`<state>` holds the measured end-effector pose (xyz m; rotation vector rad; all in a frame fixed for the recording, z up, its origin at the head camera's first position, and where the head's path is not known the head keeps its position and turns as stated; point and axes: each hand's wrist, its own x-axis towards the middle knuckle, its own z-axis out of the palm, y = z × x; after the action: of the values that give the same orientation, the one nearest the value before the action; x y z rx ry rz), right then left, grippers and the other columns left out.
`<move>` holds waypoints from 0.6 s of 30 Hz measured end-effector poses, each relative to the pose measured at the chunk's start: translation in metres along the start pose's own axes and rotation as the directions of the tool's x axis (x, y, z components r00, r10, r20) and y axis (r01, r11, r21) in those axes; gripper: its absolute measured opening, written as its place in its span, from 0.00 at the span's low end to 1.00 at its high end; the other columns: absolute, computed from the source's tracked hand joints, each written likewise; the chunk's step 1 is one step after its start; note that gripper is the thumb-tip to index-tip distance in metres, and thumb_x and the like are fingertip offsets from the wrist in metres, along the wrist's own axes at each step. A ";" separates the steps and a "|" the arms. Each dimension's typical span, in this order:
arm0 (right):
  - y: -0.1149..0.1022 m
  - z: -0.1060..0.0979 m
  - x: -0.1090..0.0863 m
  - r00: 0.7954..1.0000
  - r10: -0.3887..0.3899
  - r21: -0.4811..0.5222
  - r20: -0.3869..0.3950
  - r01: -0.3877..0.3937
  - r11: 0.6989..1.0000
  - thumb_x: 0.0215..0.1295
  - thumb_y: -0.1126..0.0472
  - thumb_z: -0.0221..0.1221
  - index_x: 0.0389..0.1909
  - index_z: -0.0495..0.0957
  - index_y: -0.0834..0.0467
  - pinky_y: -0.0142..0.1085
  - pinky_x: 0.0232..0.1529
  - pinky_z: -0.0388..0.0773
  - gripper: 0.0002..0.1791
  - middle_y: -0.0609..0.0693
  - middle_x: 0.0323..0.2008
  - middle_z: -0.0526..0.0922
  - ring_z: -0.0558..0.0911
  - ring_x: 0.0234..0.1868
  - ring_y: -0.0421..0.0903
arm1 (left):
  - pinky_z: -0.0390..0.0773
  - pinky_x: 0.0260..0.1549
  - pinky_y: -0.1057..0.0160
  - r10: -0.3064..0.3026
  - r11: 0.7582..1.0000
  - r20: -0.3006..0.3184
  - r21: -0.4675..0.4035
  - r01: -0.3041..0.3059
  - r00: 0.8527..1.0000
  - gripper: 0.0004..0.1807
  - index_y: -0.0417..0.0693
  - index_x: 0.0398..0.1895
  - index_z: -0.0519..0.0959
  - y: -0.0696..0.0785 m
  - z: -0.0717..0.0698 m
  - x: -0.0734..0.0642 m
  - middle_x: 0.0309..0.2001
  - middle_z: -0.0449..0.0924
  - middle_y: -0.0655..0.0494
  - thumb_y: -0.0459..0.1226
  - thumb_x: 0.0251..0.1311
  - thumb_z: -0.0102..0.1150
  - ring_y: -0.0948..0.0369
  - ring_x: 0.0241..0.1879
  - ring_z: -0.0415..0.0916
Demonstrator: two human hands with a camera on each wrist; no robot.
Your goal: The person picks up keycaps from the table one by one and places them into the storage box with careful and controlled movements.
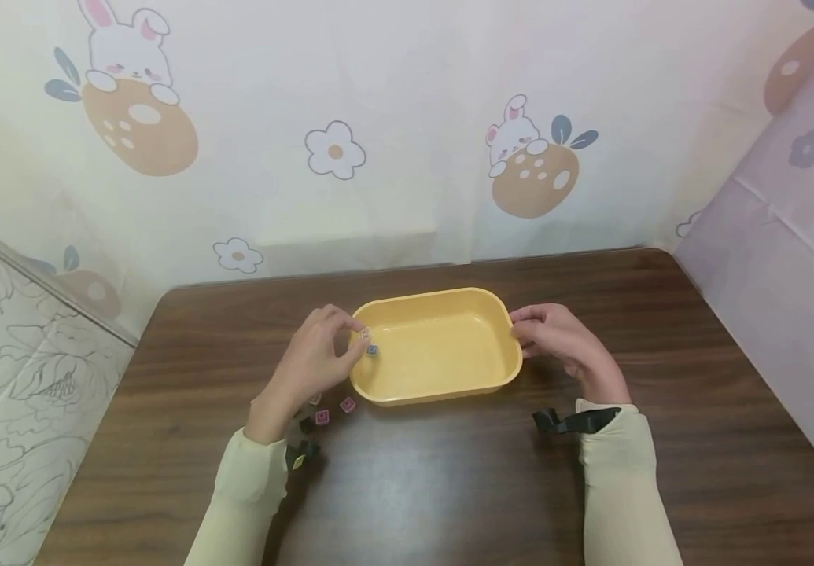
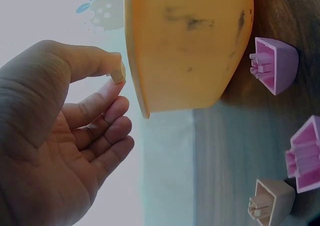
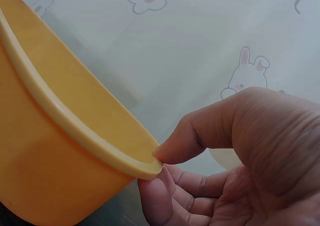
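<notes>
A yellow plastic basin (image 1: 442, 354) sits on the table. My left hand (image 1: 318, 354) is over its left end, pinching a small beige keycap (image 2: 118, 75) between thumb and index finger, with the other fingers loosely bent. Just below those fingertips, a blue-grey keycap (image 1: 373, 350) shows inside the basin's left end. At the opposite end, my right hand (image 1: 555, 338) pinches the basin's rim (image 3: 120, 158), thumb on the inner side and fingers outside. Pink keycaps (image 1: 348, 405) lie on the table near the left wrist, with a beige keycap (image 2: 277, 203) beside them.
Black keycaps and a yellow one (image 1: 298, 462) lie by the left sleeve, partly hidden. A black strap (image 1: 576, 421) hangs at the right wrist. The brown wooden table (image 1: 414, 487) meets a wall covering (image 1: 407, 157) with rabbit and flower prints behind the basin.
</notes>
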<state>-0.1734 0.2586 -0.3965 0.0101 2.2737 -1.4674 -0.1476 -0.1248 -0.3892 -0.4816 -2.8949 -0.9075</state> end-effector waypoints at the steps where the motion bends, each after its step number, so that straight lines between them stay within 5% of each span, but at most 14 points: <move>1: -0.001 0.001 0.001 1.000 0.002 0.000 -0.001 -0.002 1.000 0.75 0.57 0.56 0.66 0.73 0.71 0.38 0.47 0.89 0.27 0.67 0.55 0.83 0.87 0.40 0.44 | 0.79 0.57 0.46 0.001 1.000 0.002 0.000 -0.001 1.000 0.13 0.47 0.46 0.87 0.000 0.000 0.000 0.51 0.83 0.51 0.45 0.67 0.67 0.50 0.54 0.77; 18: -0.004 0.002 0.002 1.000 0.020 -0.008 -0.012 -0.020 1.000 0.74 0.57 0.55 0.67 0.73 0.72 0.37 0.46 0.89 0.28 0.67 0.57 0.83 0.86 0.40 0.44 | 0.79 0.55 0.49 0.009 1.000 0.006 0.023 -0.010 1.000 0.14 0.46 0.46 0.88 -0.001 0.000 0.005 0.51 0.84 0.51 0.46 0.66 0.69 0.51 0.53 0.77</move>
<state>-0.1757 0.2545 -0.3948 0.0389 2.2824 -1.4522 -0.1524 -0.1248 -0.3888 -0.4964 -2.9020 -0.8721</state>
